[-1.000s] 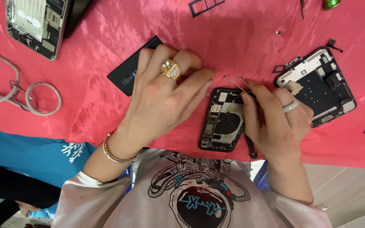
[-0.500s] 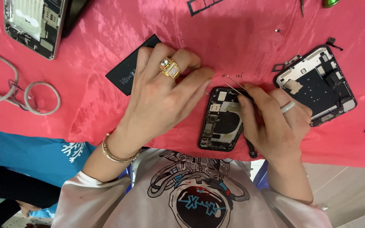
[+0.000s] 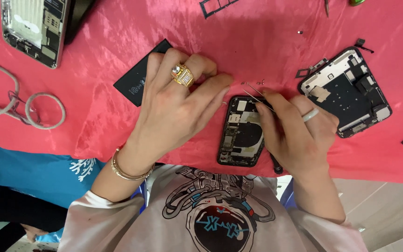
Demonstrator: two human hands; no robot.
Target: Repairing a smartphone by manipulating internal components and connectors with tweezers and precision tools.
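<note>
An opened black phone body (image 3: 239, 133) lies on the red cloth (image 3: 257, 42) near its front edge, insides facing up. My left hand (image 3: 176, 109), with a gold ring and a bracelet, rests flat beside the phone's left side; its fingertips reach the phone's top left corner and it holds nothing. My right hand (image 3: 297, 133) covers the phone's right edge and pinches thin metal tweezers (image 3: 257, 94), whose tips point up-left just past the phone's top edge. A few tiny screws (image 3: 260, 82) lie on the cloth beyond the tips.
A black flat battery (image 3: 138, 79) lies partly under my left hand. Another opened phone half (image 3: 346, 91) sits at the right, a third disassembled phone (image 3: 33, 25) at the top left. A grey looped cable (image 3: 29, 109) lies at the left. The cloth ends close to my body.
My right hand has drawn the tweezers slightly up and to the left along the phone's top edge. My left hand has barely moved.
</note>
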